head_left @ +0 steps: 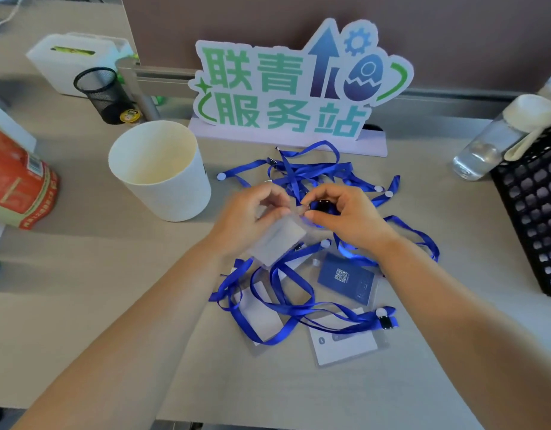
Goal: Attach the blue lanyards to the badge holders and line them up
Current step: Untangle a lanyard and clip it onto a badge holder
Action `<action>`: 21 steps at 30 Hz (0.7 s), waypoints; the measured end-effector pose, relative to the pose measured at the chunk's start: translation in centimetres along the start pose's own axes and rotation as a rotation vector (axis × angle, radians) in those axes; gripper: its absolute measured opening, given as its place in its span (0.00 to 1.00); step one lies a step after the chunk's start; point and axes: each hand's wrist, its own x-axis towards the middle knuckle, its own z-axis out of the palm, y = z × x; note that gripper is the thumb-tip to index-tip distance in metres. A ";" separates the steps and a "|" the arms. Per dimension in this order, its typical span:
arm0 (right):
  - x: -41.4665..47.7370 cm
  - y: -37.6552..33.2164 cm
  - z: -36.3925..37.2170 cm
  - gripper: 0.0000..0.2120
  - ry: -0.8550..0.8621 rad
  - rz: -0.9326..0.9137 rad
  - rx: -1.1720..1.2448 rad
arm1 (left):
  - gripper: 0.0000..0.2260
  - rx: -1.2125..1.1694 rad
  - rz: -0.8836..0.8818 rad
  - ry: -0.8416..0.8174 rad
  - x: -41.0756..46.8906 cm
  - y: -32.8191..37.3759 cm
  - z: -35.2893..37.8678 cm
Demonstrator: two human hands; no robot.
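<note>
Blue lanyard clip (322,207) pinched by the right hand (348,220), clear badge holder (282,240) gripped in left hand (244,223) fingers (269,193).

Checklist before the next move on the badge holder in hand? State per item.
1. Holder held: left hand grips clear plastic badge holder: ok.
2. Clip held: right hand pinches black lanyard clip: ok.
3. Clip hooked into holder's slot: cannot tell, fingers hide it.
4. Blue fabric lanyards untangled: not ok, they cross in a heap.
5. Other holders on beige table, such as blue-card holder, lined up: not ok, scattered at angles.
</note>
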 end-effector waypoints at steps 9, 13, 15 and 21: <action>0.0 2.5 1.5 0.04 0.183 0.062 0.009 | 0.06 0.411 0.091 -0.074 1.2 -0.9 0.8; 0.2 4.9 2.3 0.08 0.227 0.032 0.108 | 0.04 0.758 0.594 0.159 0.2 -4.2 2.4; 0.3 6.1 2.6 0.08 0.192 0.032 0.162 | 0.04 0.768 0.727 0.198 -0.2 -6.0 3.0; -0.1 9.3 3.7 0.08 0.165 -0.035 0.047 | 0.04 0.676 0.728 0.207 -0.8 -9.0 4.1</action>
